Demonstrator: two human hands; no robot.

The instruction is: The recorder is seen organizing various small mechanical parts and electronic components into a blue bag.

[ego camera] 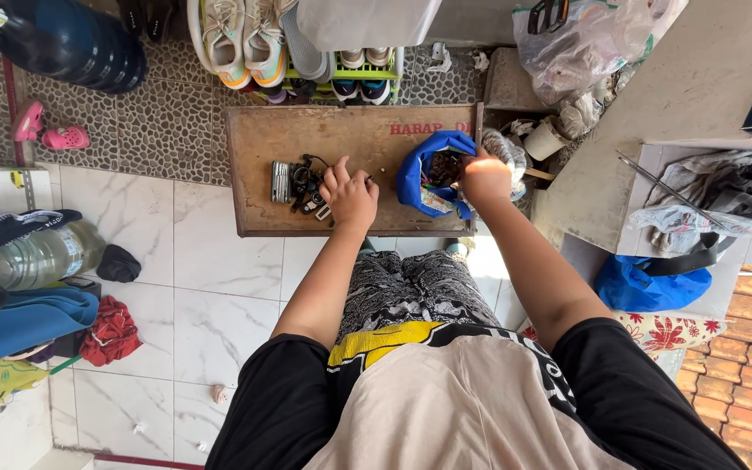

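A low brown wooden table (pixel 263 130) stands in front of me. On it my left hand (pixel 349 195) rests with curled fingers beside a pile of small dark gadgets and cables (pixel 298 185); whether it pinches a small piece I cannot tell. My right hand (pixel 486 177) grips the rim of an open blue bag (pixel 421 171) at the table's right end. Small dark parts fill the bag.
A shoe rack (pixel 306 52) with several shoes stands behind the table. A big blue water jug (pixel 67 39) lies far left, with pink sandals (pixel 50 130) below it. A clear bottle (pixel 36 254), cloths and a concrete ledge (pixel 654 113) with plastic bags flank me.
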